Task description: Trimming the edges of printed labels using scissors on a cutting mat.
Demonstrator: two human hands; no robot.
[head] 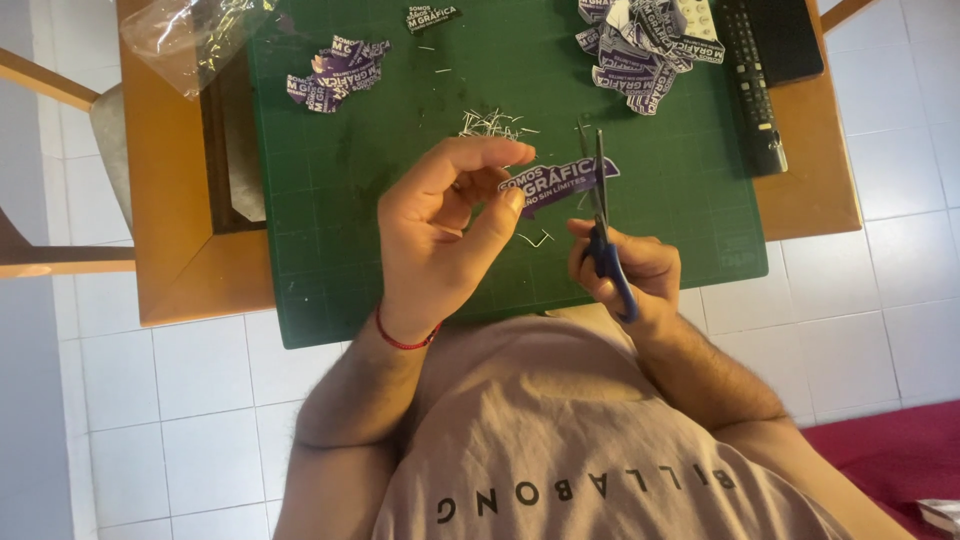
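Observation:
My left hand (440, 235) pinches a purple printed sticker (556, 183) between thumb and fingers, holding it above a green cutting mat (330, 230). My right hand (625, 268) grips blue-handled scissors (603, 225), whose blades point away from me and close on the sticker's right end. A red string bracelet sits on my left wrist. Thin white paper slivers (490, 125) lie on the mat just beyond the hands.
Two heaps of cut purple stickers lie on the mat, one at the far left (338, 73), one at the far right (640, 45). A black remote control (755, 85) lies right of the mat, a clear plastic bag (190, 35) at the far left. The wooden table (170, 260) stands on white floor tiles.

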